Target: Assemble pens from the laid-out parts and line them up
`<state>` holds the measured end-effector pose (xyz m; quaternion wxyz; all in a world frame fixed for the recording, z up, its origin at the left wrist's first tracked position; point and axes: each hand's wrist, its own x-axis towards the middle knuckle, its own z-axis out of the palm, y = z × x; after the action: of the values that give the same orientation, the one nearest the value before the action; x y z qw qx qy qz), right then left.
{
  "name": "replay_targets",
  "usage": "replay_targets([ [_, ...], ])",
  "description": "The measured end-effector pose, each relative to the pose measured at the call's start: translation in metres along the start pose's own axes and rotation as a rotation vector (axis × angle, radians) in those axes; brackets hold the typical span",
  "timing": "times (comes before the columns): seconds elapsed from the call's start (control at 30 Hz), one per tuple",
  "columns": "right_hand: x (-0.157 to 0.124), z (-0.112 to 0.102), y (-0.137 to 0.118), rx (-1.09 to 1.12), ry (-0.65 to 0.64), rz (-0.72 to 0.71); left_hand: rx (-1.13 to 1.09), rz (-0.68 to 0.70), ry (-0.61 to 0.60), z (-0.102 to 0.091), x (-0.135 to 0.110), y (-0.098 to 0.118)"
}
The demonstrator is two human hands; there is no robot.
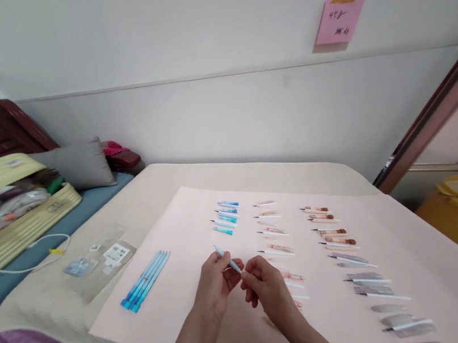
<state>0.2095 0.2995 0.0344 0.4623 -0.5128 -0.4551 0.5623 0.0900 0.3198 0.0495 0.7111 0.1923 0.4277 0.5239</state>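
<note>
We see both hands raised just above the pale pink paper sheet (415, 235) that covers most of the beige cloth-draped worktop (147, 201), and between them one slim light-blue plastic pen (226, 257). Its long axis slants from upper left, away from us, down to the lower right, towards us. The left hand (215, 283) pinches it near the middle, thumb and forefinger clenched on the barrel, so the far tip stands free above the knuckles. The right hand (267, 287) lies to the right and a little nearer to us. Its fingers are curled in, and its thumb and forefinger appear to close on the pen's near end, though we cannot make out the contact sharply. So the pen runs from left hand to right along that slant. A bundle of long blue pens (146, 280) lies well to the left, and a row of short blue pieces (226, 218) lies beyond the hands on the sheet.
</note>
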Motion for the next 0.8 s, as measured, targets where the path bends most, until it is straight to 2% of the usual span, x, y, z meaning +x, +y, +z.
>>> replay_targets([
  [0.1, 0.001, 0.001, 0.002, -0.054, -0.001, 0.001, -0.027, -0.051, 0.019, -0.004, 0.002, 0.000],
  [0.23, 0.000, 0.001, 0.003, -0.150, -0.012, 0.005, -0.094, -0.082, 0.104, -0.005, 0.004, -0.001],
  [0.37, 0.001, -0.005, 0.000, -0.304, 0.021, -0.108, -0.188, -0.072, 0.140, -0.007, 0.007, 0.007],
  [0.47, 0.018, -0.011, -0.002, -0.586, 0.098, -0.250, -0.265, -0.035, 0.180, -0.015, 0.013, 0.020],
  [0.6, 0.063, -0.002, -0.008, -1.108, 0.083, -0.409, -0.335, -0.020, 0.264, -0.030, 0.022, 0.038],
  [0.7, 0.098, 0.014, -0.009, -1.557, -0.008, -0.395, -0.373, 0.012, 0.327, -0.041, 0.029, 0.047],
  [0.8, 0.121, 0.027, -0.006, -1.669, -0.067, -0.380, -0.374, 0.053, 0.344, -0.049, 0.033, 0.054],
])
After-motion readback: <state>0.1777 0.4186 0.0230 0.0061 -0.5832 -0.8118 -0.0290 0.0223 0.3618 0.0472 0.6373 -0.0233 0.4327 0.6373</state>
